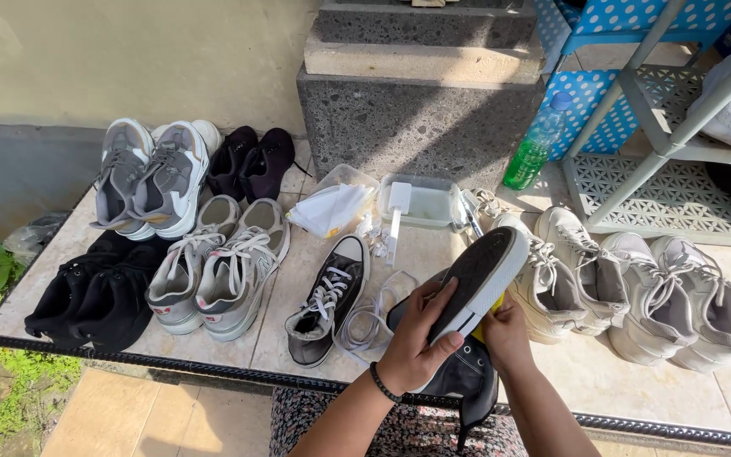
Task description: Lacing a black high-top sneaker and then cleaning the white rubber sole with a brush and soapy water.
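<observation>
I hold a black high-top canvas sneaker [477, 279] upside down, its dark sole facing up and its white rubber edge showing. My left hand [416, 338] grips the shoe's side near the heel. My right hand [505, 330] presses something yellow, mostly hidden, against the white edge on the other side. The matching black sneaker [329, 300] stands upright on the tiled floor [585, 372] just left of my hands, with loose white laces [374, 317] beside it.
Grey sneakers [217, 271], black shoes [95, 296] and more pairs lie at left. White sneakers [636, 288] line the right. A clear tub [420, 203] with a white brush, a plastic bag [332, 209], a green bottle [535, 148], a grey shelf [670, 144] and a stone step [420, 101] stand behind.
</observation>
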